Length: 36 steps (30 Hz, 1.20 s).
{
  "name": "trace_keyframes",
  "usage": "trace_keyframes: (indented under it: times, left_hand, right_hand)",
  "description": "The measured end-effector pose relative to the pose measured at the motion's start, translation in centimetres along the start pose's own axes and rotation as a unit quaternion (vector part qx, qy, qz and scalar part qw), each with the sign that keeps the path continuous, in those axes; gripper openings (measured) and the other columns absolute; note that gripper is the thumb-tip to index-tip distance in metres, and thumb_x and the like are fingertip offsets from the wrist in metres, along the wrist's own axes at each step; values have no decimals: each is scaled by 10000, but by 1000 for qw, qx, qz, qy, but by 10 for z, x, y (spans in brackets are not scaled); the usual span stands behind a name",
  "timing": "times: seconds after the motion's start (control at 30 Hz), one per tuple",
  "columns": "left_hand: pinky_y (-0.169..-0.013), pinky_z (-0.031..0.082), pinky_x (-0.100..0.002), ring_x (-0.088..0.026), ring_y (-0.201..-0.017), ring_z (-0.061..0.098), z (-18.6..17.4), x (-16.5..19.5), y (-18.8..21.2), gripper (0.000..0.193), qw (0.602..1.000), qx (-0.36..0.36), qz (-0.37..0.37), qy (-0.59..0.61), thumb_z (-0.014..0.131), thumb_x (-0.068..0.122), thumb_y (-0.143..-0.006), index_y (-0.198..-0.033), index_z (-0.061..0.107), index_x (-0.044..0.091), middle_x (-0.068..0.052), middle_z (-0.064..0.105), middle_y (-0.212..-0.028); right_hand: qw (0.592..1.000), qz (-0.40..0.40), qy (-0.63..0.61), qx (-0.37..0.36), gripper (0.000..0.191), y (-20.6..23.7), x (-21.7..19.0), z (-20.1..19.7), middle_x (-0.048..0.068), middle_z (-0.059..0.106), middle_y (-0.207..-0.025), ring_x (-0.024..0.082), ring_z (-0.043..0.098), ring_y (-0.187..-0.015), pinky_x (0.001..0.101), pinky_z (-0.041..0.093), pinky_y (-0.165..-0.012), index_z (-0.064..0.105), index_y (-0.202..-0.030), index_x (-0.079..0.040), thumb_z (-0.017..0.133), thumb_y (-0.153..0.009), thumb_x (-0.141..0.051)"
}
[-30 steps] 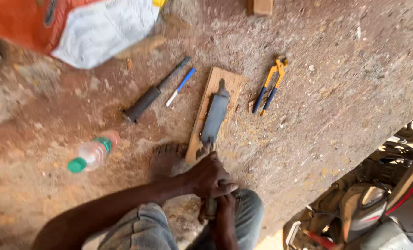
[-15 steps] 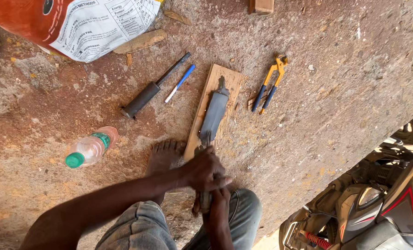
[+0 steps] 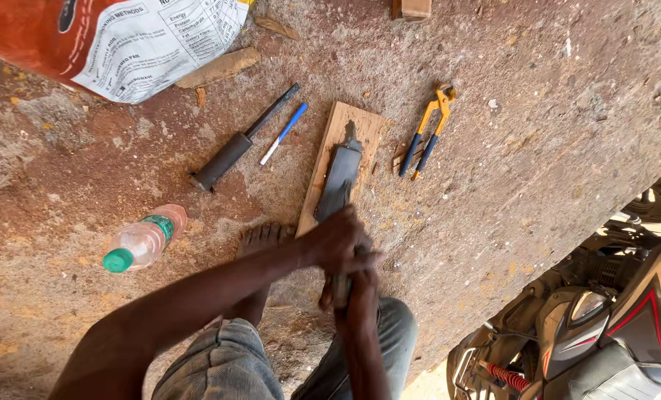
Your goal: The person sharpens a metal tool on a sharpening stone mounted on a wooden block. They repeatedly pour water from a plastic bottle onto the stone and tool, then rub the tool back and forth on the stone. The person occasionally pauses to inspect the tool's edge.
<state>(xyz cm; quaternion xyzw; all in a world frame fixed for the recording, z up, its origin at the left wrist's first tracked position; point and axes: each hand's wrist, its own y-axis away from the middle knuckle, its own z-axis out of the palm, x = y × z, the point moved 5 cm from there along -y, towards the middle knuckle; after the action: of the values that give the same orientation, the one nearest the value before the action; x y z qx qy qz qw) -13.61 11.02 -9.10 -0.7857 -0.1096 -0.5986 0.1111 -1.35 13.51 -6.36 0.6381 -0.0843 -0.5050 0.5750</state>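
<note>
Two hands meet at the near end of a dark flat metal tool (image 3: pixel 339 180) that lies lengthwise on a wooden board (image 3: pixel 329 152) set on the rough ground (image 3: pixel 538 148). We find the left hand (image 3: pixel 338 241) clenched over the tool's near end, knuckles up, and the right hand (image 3: pixel 349 285) wrapped around the handle just below it, the two touching. A bare foot (image 3: pixel 260 241) rests on the ground just beside the board's near corner. To the left of the board lie a blue and white pen (image 3: pixel 284 133) and, beside that, a dark chisel-like bar (image 3: pixel 243 139), both apart from the board. Yellow-handled pliers (image 3: pixel 426 130) lie to its right. A plastic bottle with a green cap (image 3: pixel 144 241) lies well left of the hands. A printed sack (image 3: pixel 123 37) sits at the top left, and part of a motorcycle (image 3: pixel 612 318) shows at the lower right.
</note>
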Motion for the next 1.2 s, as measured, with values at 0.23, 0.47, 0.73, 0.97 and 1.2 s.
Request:
trace_keyframes:
  times: [0.23,0.47,0.73,0.97,1.2]
  left_hand:
    - [-979,413,-478,-193,-422,425,2,13,10,617,1000,-5,-11,20,501,559,-983,-564,644,130,-32,508,-446]
    - [-951,405,-506,-291,-435,442,-13,-2,-6,578,1000,2,-3,5,517,525,-969,-563,629,130,-82,495,-427]
    - [-930,382,-513,-276,-491,503,0,10,18,562,999,18,-15,38,550,505,-949,-572,630,96,-89,574,-514]
    - [-904,391,-461,-264,-501,462,-16,8,-1,592,1000,20,13,-13,522,539,-990,-587,630,119,-87,551,-509]
    - [-927,386,-465,-270,-481,448,1,12,19,616,1000,-9,-27,3,539,533,-969,-540,642,103,-81,545,-475]
  right_hand:
    - [982,-74,168,-51,326,16,-1,2,124,625,-701,183,624,-441,337,545,-343,620,-990,7,447,-1005,-269]
    - [1000,-15,22,-11,345,-7,-8,10,147,621,-671,193,578,-419,347,515,-367,590,-947,28,422,-1040,-259]
    - [878,-321,354,-20,421,30,-30,25,166,616,-743,246,617,-509,332,517,-390,588,-1003,16,407,-1107,-349]
    - [1000,21,10,-1,287,-1,-14,13,126,613,-687,213,582,-421,384,497,-380,587,-989,5,422,-1024,-228]
    - [999,44,19,25,296,5,-5,7,170,621,-698,226,591,-430,400,508,-384,600,-986,12,453,-1012,-242]
